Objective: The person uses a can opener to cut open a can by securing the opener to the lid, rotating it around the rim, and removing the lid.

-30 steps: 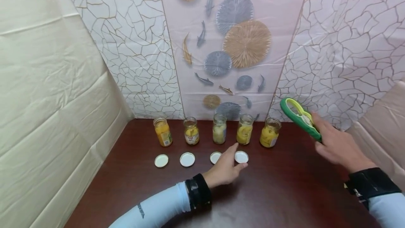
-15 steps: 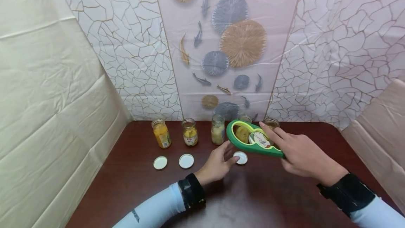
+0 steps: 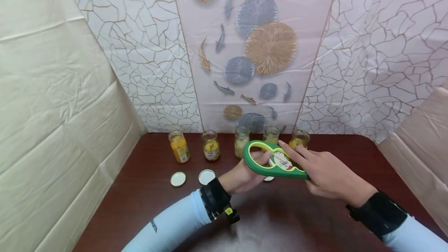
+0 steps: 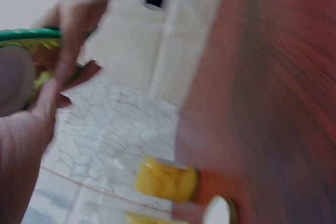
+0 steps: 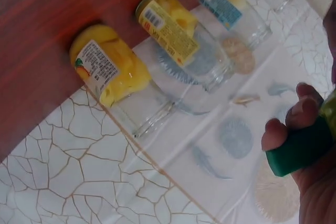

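Note:
My right hand (image 3: pixel 329 170) grips the handle end of a green and yellow jar opener (image 3: pixel 276 173). A round lid with printed lettering (image 3: pixel 281 161) sits within the opener's loops, and its pale underside (image 4: pixel 13 74) shows in the left wrist view. Beneath the opener is my left hand (image 3: pixel 243 176), its thumb (image 3: pixel 265 157) visible through the large loop, right at the lid's edge. Its other fingers are mostly hidden, so I cannot tell whether they pinch the lid. In the right wrist view, right-hand fingers (image 5: pixel 302 111) curl round the green handle.
Behind the hands stand several uncovered glass jars of yellow fruit, among them the leftmost jar (image 3: pixel 179 147) and the rightmost jar (image 3: pixel 300 138). White lids lie before them, such as one lid (image 3: pixel 178 179) and another (image 3: pixel 207 176). A patterned cloth (image 3: pixel 259 88) backs the dark table (image 3: pixel 140 213).
My right hand has brought the opener and its lid leftward from the far right to the middle. My left hand has moved off the lids on the table and up under the opener.

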A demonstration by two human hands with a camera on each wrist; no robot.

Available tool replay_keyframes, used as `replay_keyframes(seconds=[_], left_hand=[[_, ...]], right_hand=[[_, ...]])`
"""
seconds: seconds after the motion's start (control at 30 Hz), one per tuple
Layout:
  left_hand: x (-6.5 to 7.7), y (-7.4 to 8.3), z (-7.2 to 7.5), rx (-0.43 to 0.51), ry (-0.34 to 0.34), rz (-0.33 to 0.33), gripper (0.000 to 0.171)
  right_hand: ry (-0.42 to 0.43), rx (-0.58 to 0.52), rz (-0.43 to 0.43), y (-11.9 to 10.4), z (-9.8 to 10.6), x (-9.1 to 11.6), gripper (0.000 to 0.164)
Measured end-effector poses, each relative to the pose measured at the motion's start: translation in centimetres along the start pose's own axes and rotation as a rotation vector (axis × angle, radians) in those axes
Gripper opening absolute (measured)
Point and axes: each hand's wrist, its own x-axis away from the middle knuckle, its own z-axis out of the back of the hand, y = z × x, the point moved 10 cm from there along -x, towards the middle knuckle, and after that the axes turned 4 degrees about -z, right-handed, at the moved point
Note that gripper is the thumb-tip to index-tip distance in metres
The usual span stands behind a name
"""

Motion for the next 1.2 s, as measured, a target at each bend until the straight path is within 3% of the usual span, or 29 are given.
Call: replay_keyframes(seconds=[0.2, 0.57, 0.8, 1.0, 1.2], left_hand=[[-0.9, 1.1, -0.9, 0.037, 0.014, 0.008, 0.096], [-0.7, -0.6, -0.7, 0.047, 0.007, 0.044, 0.1], [-0.6, -0.4, -0.3, -0.054, 0.008, -0.004, 0.08], [0.0, -0.4, 1.2, -0.127, 0.016, -0.034, 0.054], [0.0, -1.1, 3.2, -0.172, 0.065, -0.021, 0.043]], right_hand=[[0.033, 0.018, -0.001, 0.1, 0.7, -0.2, 0.101], [-0.008, 0.021, -0.026, 0.5, -0.4, 0.5, 0.099], [-0.018, 0.057, -0.023, 1.0, 0.2, 0.6, 0.101], [0.04, 0.09, -0.115, 4.4, 1.8, 1.5, 0.101], [0.067, 0.073, -0.179, 6.7, 2.3, 2.4, 0.101]])
